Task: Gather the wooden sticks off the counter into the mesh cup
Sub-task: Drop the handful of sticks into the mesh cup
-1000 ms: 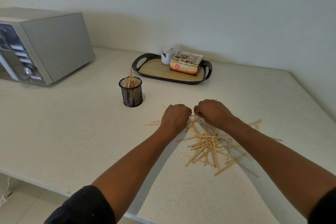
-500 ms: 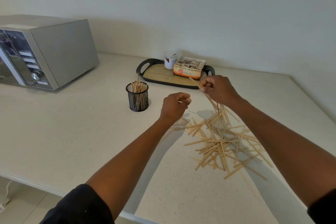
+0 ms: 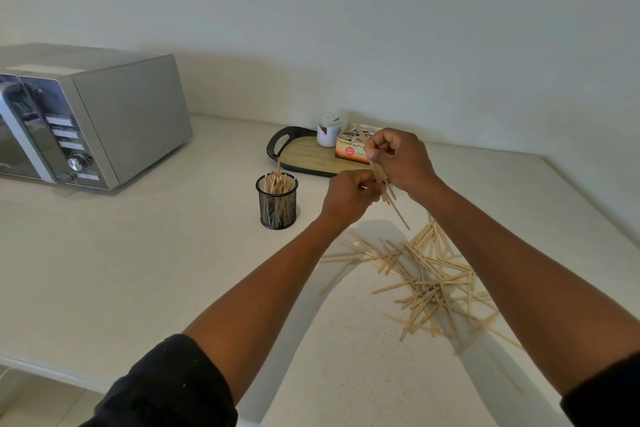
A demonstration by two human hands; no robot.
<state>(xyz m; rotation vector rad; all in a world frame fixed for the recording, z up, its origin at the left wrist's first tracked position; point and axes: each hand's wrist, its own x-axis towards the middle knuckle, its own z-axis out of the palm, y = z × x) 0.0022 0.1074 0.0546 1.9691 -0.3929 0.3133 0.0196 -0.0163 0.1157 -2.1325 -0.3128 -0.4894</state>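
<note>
Both hands are raised off the worktop [image 3: 145, 270] and meet in front of me. The right hand [image 3: 398, 159] is closed around a small bundle of wooden sticks [image 3: 388, 191], which hangs slanted down and toward me from the fist. The left hand [image 3: 349, 194] is curled shut against the bundle's middle, just below and left of the right. I read this as squaring the sticks into one tight sheaf so that they go in together; a splayed handful would likely catch on the rim.

The mesh cup [image 3: 277, 201] stands upright on the worktop just left of the left hand, near but not touching. It is already well filled, with stick ends standing above the rim, so free room looks tight.

The loose pile of sticks [image 3: 433, 277] lies crisscrossed on the worktop below and right of the hands, partly under my right forearm. Much is left to gather.

Beyond the hands sits a black-handled tray [image 3: 301, 156] with a jar and a carton; a microwave [image 3: 86, 121] stands far left.
</note>
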